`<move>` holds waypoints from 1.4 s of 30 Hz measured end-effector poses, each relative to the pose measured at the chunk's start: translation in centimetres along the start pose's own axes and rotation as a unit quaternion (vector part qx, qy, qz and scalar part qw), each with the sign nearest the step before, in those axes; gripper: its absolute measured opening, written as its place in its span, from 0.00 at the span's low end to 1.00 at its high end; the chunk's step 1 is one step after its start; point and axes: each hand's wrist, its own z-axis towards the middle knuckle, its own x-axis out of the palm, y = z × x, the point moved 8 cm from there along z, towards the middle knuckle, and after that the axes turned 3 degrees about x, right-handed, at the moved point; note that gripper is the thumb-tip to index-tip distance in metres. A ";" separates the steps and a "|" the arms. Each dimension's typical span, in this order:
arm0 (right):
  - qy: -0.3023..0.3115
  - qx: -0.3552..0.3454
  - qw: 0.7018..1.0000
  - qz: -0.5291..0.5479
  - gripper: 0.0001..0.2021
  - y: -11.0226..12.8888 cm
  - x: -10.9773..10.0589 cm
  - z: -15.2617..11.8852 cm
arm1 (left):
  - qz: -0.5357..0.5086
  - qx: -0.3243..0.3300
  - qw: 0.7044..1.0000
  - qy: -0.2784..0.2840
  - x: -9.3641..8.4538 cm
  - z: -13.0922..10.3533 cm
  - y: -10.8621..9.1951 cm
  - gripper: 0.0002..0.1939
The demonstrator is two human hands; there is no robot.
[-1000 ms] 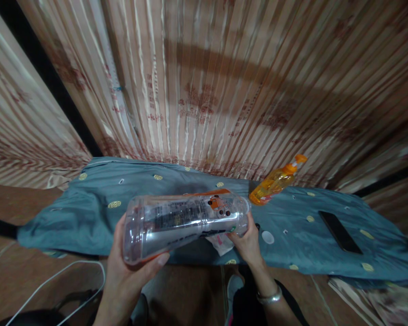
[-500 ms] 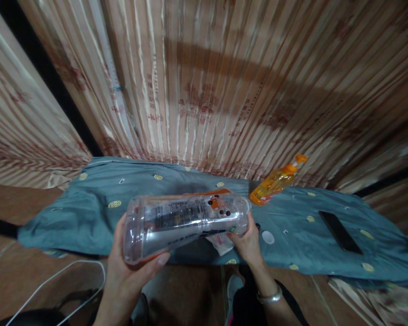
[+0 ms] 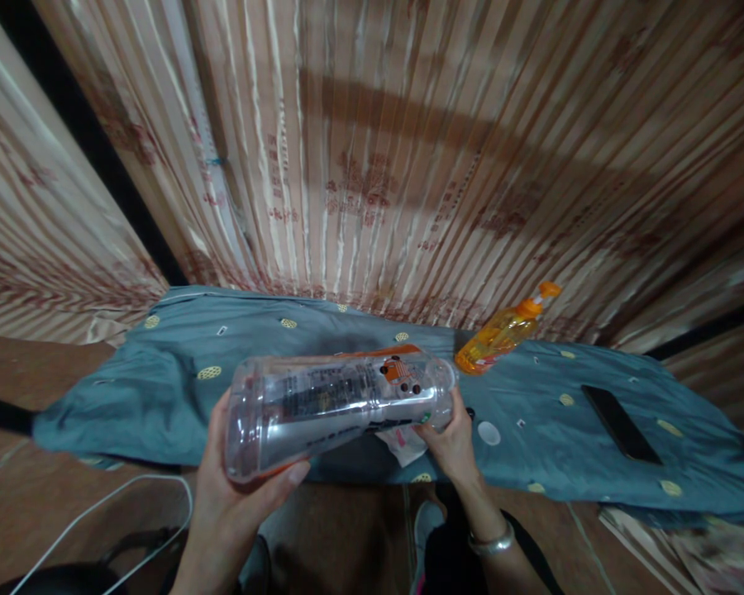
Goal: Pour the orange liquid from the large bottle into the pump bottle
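Note:
A clear plastic bottle (image 3: 341,405) with printed label and an orange picture lies sideways between my hands, above the cloth-covered surface. My left hand (image 3: 236,487) is closed around its wide base, thumb along the near side. At the narrower right end, my right hand (image 3: 450,434) grips the bottle; its fingers are partly hidden behind it. Under the bottle, near my right hand, a white and pink piece of wrapper (image 3: 404,446) shows. A white round disc (image 3: 488,433) lies just right of that hand, beside a small black object (image 3: 469,412).
A pump bottle (image 3: 499,337) of orange liquid stands toward the back right. Farther right lies a black phone (image 3: 621,424) on the teal patterned cloth (image 3: 174,372). Pleated curtains (image 3: 372,165) hang behind. A white cable (image 3: 124,479) loops at lower left.

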 end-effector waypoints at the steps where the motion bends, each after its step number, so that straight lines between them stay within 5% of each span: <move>1: -0.001 0.000 1.000 -0.001 0.36 0.0 0.0 0.0 | -0.001 0.002 1.000 -0.001 0.0 0.0 0.0 0.60; 42: -0.005 -0.003 1.000 -0.012 0.33 -0.2 0.0 -0.1 | 0.018 0.029 0.999 -0.004 -0.3 0.3 0.1 0.57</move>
